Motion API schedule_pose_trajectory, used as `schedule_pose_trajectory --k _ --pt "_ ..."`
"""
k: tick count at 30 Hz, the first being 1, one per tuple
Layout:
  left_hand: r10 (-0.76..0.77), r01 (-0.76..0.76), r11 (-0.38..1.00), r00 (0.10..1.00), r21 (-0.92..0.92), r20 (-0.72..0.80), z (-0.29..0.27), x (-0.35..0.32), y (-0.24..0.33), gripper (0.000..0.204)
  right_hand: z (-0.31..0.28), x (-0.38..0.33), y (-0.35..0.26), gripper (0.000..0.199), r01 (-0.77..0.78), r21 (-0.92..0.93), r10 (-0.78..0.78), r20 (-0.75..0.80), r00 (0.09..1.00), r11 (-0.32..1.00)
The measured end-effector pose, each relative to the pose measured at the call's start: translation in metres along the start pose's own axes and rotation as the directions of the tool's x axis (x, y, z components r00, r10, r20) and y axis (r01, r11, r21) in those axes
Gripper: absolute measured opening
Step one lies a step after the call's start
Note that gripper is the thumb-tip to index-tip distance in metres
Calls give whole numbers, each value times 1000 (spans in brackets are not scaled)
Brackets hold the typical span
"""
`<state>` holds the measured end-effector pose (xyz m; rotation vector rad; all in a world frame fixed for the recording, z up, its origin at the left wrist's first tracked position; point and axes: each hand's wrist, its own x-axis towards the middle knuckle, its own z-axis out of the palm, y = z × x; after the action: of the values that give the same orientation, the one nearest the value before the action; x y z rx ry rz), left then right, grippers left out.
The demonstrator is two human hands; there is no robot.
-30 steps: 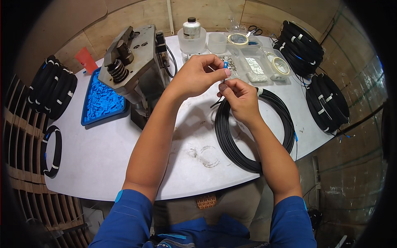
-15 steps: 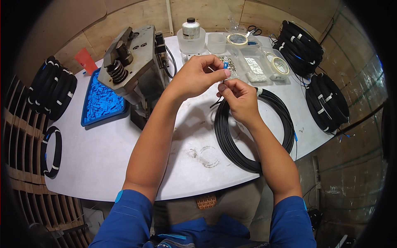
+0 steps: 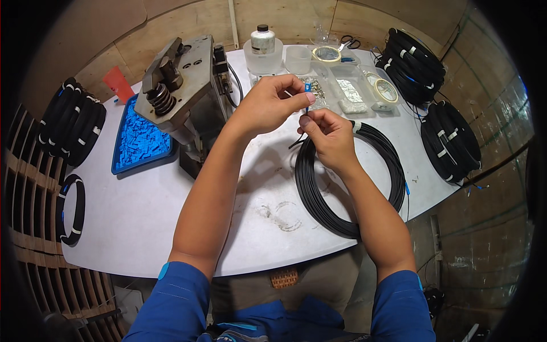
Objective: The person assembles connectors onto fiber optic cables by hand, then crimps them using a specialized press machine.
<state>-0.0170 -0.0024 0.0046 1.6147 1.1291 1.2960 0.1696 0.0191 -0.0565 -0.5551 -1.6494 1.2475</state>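
A small blue plastic connector piece (image 3: 308, 87) is pinched between the thumb and fingers of my left hand (image 3: 275, 105). Just below and to the right, my right hand (image 3: 329, 134) is closed on the thin black cable (image 3: 295, 142), its thumb pressed against the fingers. The two hands nearly touch, with a short bit of blue and dark line between them. A black cable coil (image 3: 305, 191) lies on the table under my right forearm. Whether the blue piece sits fully on the cable end cannot be made out.
Left of my arms stands a metal press (image 3: 194, 74), beside a blue tray (image 3: 145, 165) of blue pieces. Clear containers (image 3: 347, 85), tape rolls (image 3: 386, 91) and a bottle (image 3: 262, 43) line the back of the white table (image 3: 262, 251). Black coils (image 3: 413, 65) are stacked at both sides.
The blue connector piece has shifted very slightly left and stands a little straighter. Both hands keep their grips almost in place.
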Motion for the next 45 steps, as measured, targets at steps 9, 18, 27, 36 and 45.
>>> schedule_pose_trajectory --k 9,18,27,36,45 --pt "40 -40 999 999 15 -10 2 0 0 25 -1 0 1 13 8 -9 -8 -10 1000 1000" --pt "48 -48 999 999 23 -16 4 1 0 26 0 0 -1 11 -1 41 2 -12 1000 999" --pt "86 -83 994 996 64 -40 7 3 -2 24 -2 1 -2 13 -11 3 11 -22 1000 1000" --pt "28 -27 996 1000 82 -14 14 0 2 25 -1 -1 -5 18 -3 -28 1 -69 998 1000" --pt "-9 15 987 999 162 -39 11 -1 5 27 0 -1 -8 19 -15 -55 11 -79 997 998"
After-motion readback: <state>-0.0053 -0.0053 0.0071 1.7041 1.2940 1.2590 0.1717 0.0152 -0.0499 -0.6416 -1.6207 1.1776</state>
